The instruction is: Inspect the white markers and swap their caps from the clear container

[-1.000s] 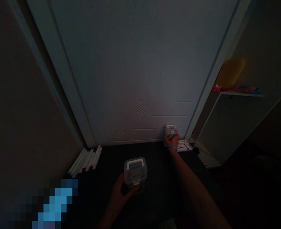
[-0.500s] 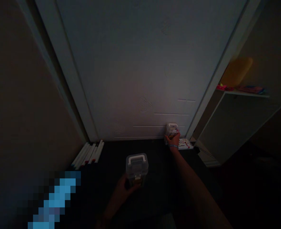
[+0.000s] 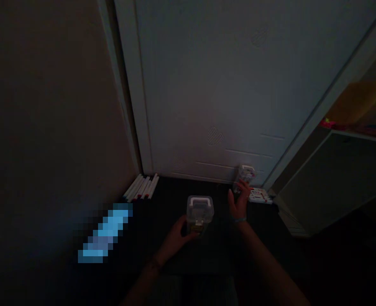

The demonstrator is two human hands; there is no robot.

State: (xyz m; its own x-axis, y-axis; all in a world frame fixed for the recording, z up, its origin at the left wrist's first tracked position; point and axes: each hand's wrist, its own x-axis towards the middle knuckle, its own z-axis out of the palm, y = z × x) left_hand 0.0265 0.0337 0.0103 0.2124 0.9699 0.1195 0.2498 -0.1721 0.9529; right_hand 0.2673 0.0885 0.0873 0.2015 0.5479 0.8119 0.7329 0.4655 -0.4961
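A clear plastic box [image 3: 200, 208] with a white carry handle on its lid stands on the dark table. My left hand [image 3: 177, 238] is wrapped round its lower left side, thumb across the front by the latch. At the back, a second clear box [image 3: 246, 171] with colourful contents stands close to the white panel. My right hand [image 3: 239, 204] is just in front of that box, thumb and fingers apart. Whether its fingertips still touch the box I cannot tell. Beside it on the right lies a white patterned item [image 3: 260, 195].
Several white markers [image 3: 143, 187] lie at the back left of the dark table [image 3: 172, 191]. A pixelated bright blue shape [image 3: 106, 233] is nearer on the left. The white panel [image 3: 188, 106] rises behind; a cabinet [image 3: 350, 170] with items on top stands right.
My right hand has loosened from the back box and drawn slightly back. My left hand keeps hold of the nearer box. The view has turned left, shifting everything rightward.
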